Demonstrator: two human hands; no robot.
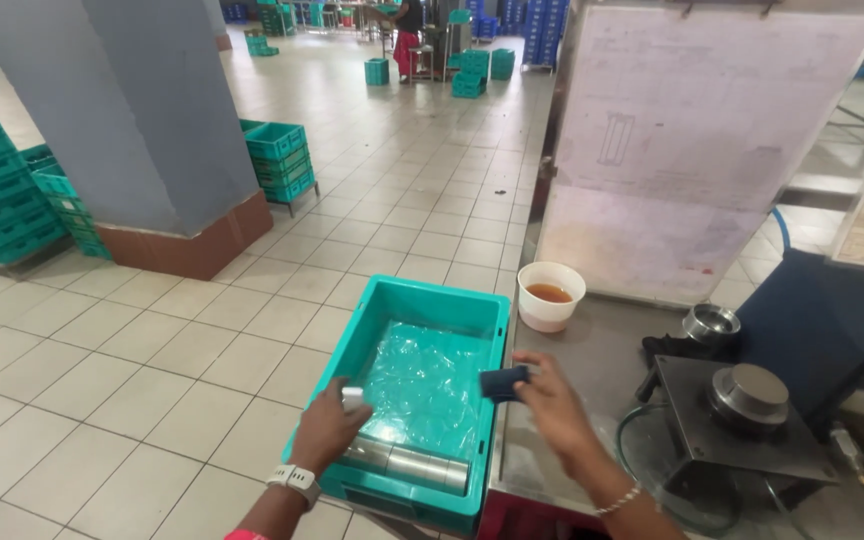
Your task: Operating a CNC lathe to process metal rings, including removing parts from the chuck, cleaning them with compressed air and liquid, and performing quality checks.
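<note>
A small metal cylinder [353,397] is pinched in the left hand [327,430] above the teal crate [407,300]; a dark block [504,383] is gripped by the right hand [552,400]. Two steel cylinders [407,462] lie on the crate's plastic liner [427,380]. One white bowl [550,297] of amber liquid stands on the bench [592,360]

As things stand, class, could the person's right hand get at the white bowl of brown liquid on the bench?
Probably yes: the right hand hovers over the bench edge, and the bench between it and the white bowl is bare. But its grip already holds a small dark block.
</note>
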